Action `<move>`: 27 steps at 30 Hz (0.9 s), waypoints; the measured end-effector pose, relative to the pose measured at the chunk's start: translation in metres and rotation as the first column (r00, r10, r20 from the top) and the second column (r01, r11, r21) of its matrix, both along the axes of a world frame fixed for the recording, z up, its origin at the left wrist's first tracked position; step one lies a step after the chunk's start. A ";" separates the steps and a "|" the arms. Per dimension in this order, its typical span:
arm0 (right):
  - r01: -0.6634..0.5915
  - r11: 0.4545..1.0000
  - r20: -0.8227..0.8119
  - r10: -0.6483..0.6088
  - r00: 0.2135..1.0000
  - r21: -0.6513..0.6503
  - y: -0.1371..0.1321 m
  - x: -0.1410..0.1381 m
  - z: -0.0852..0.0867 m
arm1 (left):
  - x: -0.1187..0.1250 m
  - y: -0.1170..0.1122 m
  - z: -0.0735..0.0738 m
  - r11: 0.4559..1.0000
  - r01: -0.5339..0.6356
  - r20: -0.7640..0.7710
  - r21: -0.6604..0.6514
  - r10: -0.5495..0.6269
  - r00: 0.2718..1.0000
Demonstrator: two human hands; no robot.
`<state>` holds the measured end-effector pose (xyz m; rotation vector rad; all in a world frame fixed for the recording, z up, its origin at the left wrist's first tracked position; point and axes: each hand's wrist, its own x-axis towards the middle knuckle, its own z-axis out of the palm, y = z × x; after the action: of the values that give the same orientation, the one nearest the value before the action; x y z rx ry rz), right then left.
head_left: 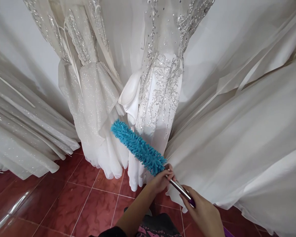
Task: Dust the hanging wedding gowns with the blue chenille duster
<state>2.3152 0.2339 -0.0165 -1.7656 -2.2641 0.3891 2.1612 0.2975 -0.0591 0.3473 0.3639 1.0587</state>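
Blue duster (138, 148) is held at 6 o'clock, head angled toward 11 — against the beaded white dress (160, 95). Left hand (161, 180) is closed round the metal shaft (179, 188); right hand (203, 212) is closed on the purple grip.

Blue duster (138, 148) — white beaded gowns (160, 89), red tiles (64, 197)

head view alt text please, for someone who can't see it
Two hands hold a blue duster against white beaded gowns: the left hand at the fluffy head's base, the right hand on the metal handle, above red floor tiles.
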 end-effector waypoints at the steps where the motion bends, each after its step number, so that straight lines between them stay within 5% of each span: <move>1: 0.038 0.999 0.006 -0.039 0.999 0.032 0.001 0.002 0.006 | 0.003 0.008 0.008 0.998 0.031 -0.012 0.048 -0.030 0.999; 4: 0.091 0.993 0.024 -0.093 0.995 0.082 0.006 0.006 0.016 | 0.009 0.024 0.021 0.988 0.083 -0.038 0.127 -0.079 0.996; 7: 0.088 0.993 0.030 -0.090 0.995 0.081 0.013 0.009 0.014 | 0.011 0.030 0.017 0.991 0.071 -0.033 0.110 -0.068 0.997; 12: 0.043 0.999 -0.009 -0.042 0.999 0.030 0.018 0.001 -0.008 | 0.004 0.027 -0.012 1.000 0.020 -0.011 -0.015 -0.020 1.000; 22: -0.068 0.974 0.008 0.071 0.997 -0.215 0.000 -0.025 -0.072 | -0.020 -0.016 -0.103 0.934 -0.036 -0.044 -0.357 0.021 0.999; 25: -0.099 0.970 -0.078 0.084 0.993 -0.223 -0.016 -0.033 -0.077 | -0.033 -0.041 -0.106 0.926 -0.058 -0.080 -0.374 0.031 0.996; 27: -0.118 0.972 -0.192 0.079 0.978 -0.202 -0.026 -0.036 -0.076 | -0.042 -0.055 -0.093 0.936 -0.089 -0.132 -0.341 0.046 0.990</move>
<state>2.2792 0.2077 -0.0924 -1.6373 -2.2544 0.8066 2.1195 0.2426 -0.1525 0.0830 0.6663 1.0198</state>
